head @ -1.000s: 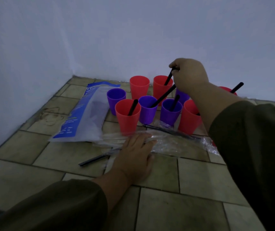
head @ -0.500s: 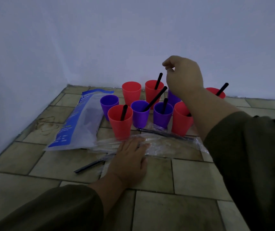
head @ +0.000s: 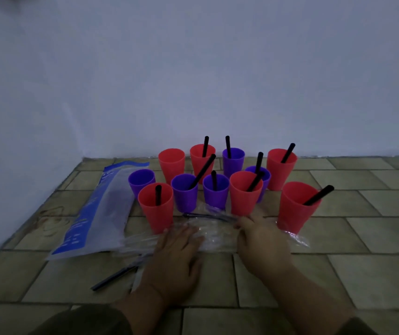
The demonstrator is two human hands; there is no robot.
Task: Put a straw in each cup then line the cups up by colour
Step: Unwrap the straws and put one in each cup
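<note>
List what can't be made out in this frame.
Head view, dim throughout:
Straw count in the clear wrapper: crinkled plastic and the left hand cover it.
Right hand grip: its fingertips are hidden against the wrapper.
Blue bag print: too small and blurred to read.

You face a plain pale back wall [head: 217, 68] that meets a left wall [head: 12, 141] in a corner. Your floor [head: 363, 262] is greenish-tan rectangular tiles in offset rows with dark grout. A faint stain [head: 53, 221] marks it near the left wall. The light is dim and bluish.
</note>
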